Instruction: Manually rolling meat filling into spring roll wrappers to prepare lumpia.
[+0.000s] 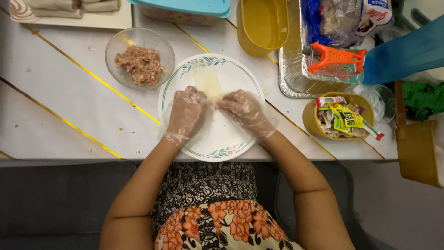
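**Inspector:** Now, the hands. State them.

**Assistant:** Both wear clear plastic gloves. The left hand (186, 113) and the right hand (244, 111) rest on a white plate (231, 143) with a floral rim. Both sets of fingers are curled down and meet at the near end of a pale wrapper (207, 82), pressing or pinching it. How tightly they grip, I cannot tell; the gloves blur the fingertips.

**Inspector:** Position of the wrapper?

**Assistant:** It lies flat on the plate, running from the fingertips toward 12 o'clock, its far end near the plate's upper rim.

**Inspector:** Surroundings?

**Assistant:** At 10 o'clock from the plate, just beside it, a clear glass bowl (139, 55) holds a ground meat filling (138, 64). At 1 o'clock stands an empty yellow oval tub (262, 25). At 2 o'clock a foil tray (291, 74) carries an orange plastic tool (335, 58) and bagged goods. At 3 o'clock a second yellow tub (311, 122) holds small sachets. At 11 o'clock, well apart, finished rolls (69, 7) lie on a board. All sit on a white table (55, 106) with yellow lines.
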